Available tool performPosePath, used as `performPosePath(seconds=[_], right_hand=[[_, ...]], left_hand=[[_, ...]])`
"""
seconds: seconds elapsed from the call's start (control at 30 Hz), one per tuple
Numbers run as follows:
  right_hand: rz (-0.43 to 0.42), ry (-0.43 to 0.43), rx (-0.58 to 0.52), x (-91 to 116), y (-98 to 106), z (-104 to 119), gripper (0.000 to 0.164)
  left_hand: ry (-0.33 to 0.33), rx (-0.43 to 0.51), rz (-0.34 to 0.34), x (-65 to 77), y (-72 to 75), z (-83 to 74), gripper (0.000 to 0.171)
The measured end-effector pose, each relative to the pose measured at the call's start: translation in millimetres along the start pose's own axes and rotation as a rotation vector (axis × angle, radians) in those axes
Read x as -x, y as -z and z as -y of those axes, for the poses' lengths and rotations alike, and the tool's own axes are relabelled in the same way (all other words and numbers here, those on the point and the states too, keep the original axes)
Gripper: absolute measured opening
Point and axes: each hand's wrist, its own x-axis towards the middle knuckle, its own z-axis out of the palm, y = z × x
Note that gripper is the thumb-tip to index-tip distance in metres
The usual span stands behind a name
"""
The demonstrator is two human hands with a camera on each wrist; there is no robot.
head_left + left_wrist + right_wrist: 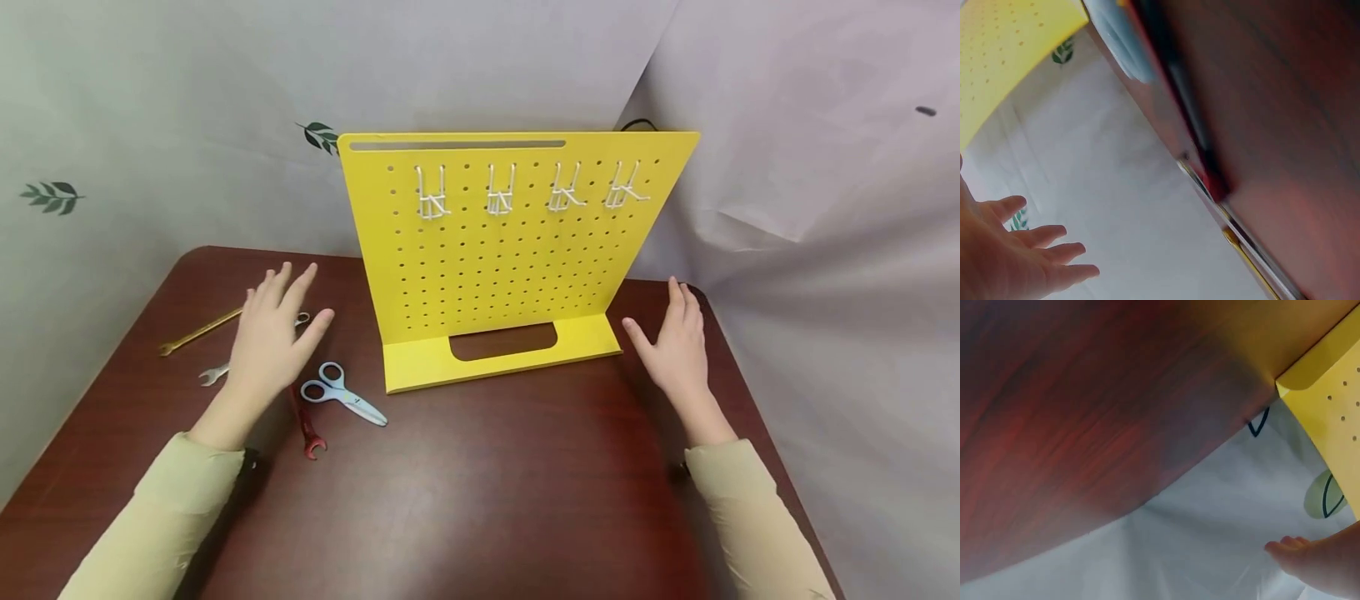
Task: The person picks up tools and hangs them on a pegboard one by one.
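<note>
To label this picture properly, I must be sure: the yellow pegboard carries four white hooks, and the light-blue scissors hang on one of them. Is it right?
Not quite: the light-blue scissors lie on the table, as the head view shows. The yellow pegboard does carry four white hooks.

A glossy reddish-brown table [480, 500] with rounded far corners stands before a pale, creased backdrop [187, 100] bearing dark green leaf sprigs [51, 197]; lower right, it carries a pale green, dark-outlined leaf shape [1314, 497].
</note>
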Motion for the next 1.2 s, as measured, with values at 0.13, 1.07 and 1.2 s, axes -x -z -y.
performPosePath(seconds=[0.13, 1.07, 1.2], right_hand=[[-0.017, 0.016, -0.069, -10, -9, 4, 0.099], [-0.031, -0.028, -0.361, -56, -34, 42, 0.09], [-0.041, -0.043, -0.427, -56, -34, 45, 0.087]], left_hand=[[0.015, 0.062, 0.032, -4.7, -7.8, -13.2, 0.069], [0.085, 0.18, 0.136, -16.9, -41.3, -72.3, 0.082], [0.09, 0.188, 0.138, -17.2, -42.5, -72.9, 0.084]])
